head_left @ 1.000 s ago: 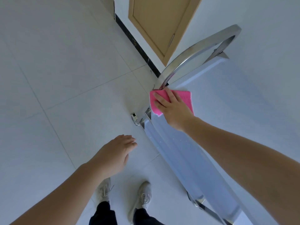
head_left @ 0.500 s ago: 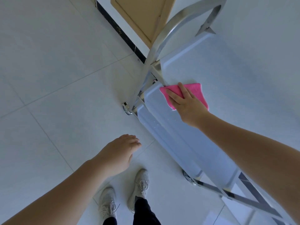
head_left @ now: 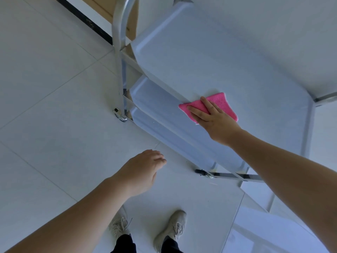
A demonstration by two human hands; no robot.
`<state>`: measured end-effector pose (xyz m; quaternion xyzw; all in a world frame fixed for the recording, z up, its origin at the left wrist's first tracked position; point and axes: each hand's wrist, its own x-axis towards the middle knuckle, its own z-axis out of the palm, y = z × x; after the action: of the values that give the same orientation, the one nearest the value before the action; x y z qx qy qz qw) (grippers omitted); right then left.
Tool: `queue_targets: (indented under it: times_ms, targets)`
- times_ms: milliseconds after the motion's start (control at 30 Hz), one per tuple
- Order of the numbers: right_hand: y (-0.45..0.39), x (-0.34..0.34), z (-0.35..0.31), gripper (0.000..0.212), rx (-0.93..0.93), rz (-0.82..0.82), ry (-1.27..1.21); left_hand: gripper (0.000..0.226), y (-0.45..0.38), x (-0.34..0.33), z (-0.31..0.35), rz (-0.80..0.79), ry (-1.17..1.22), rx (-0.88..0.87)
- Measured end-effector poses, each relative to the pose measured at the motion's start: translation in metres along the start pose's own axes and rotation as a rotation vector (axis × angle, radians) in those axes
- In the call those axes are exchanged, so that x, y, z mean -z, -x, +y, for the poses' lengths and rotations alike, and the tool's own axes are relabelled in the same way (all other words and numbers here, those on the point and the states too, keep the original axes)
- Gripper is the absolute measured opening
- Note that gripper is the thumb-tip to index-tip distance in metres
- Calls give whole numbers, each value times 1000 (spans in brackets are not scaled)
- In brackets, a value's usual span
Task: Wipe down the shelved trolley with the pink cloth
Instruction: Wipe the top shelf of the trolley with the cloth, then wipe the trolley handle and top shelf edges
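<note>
Four fingers [head_left: 197,109] of my right hand [head_left: 216,121] lie flat, pressing the pink cloth [head_left: 218,103] on the trolley [head_left: 200,57] top's 7 o'clock edge; it may slip off. My left hand [head_left: 142,170] hangs loose.

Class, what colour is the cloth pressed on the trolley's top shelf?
Bright pink cloth, under the right hand; the head view, the only one, shows it.

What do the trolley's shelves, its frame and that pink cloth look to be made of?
Top shelf: likely moulded plastic, pale blue-grey, matte and faintly speckled, with a rounded raised rim.
Frame: metal, probably steel or aluminium; silvery with bright reflections on the curved handle tube.
Pink cloth: looks like microfibre or terry; fuzzy nap, paler stitched edge, lying flat under the right hand.
</note>
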<state>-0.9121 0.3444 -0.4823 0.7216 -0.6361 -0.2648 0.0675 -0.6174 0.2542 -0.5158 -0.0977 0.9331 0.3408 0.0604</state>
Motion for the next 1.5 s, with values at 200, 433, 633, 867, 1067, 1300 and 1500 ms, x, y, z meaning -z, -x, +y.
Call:
queue_targets:
  times_ms: [200, 433, 633, 867, 1067, 1300, 1500]
  targets:
    - [43, -18, 5, 63, 6, 44, -8, 44, -20, -21, 31, -30, -29, -29]
    - [106, -47, 11, 59, 8, 58, 23, 45, -45, -36, 69, -44, -40, -48]
    - [150, -69, 16, 56, 12, 42, 47, 45, -66, -46, 93, -61, -42, -55]
    - [211, -84, 16, 63, -46, 13, -26, 44, -89, -57, 114, -92, -49, -108]
    - [271, -89, 11, 57, -159, -142, -129, 45, -110, -52, 139, -121, -76, -175]
    - [291, -65, 8, 56, -258, -247, -403, 43, -135, -22, 182, -102, -90, -203]
    - [312, -16, 21, 90, -423, -100, -809, 41, -152, 20, 237, -81, -91, -166]
